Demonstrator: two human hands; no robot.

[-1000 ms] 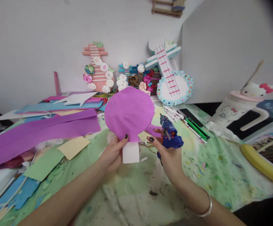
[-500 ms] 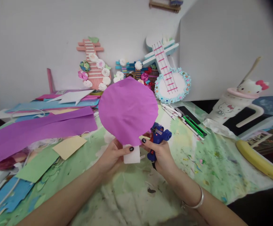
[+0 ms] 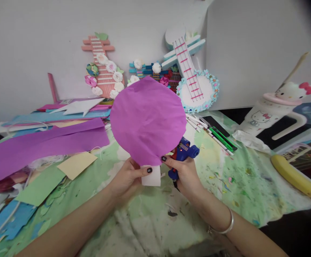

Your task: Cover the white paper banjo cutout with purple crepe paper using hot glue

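A round purple paper piece, slightly wrinkled and pointed at the top, stands upright before me. A white tab shows below its lower edge. My left hand is closed around the piece's lower end, thumb over the white tab. Wrapped in my right hand is a blue glue gun with a small red light on it. The right thumb presses on the purple paper's lower right edge. What lies behind the round piece, including the gun's nozzle, is hidden.
Purple sheets, a beige card and a green card lie left. Decorated craft instruments lean at the wall. Rolled sticks, green cutters, a cup and a banana are at right.
The purple piece appears slightly larger and a little higher in view. Both hands keep their hold, and the glue gun has shifted slightly right. The whole view has moved a little.
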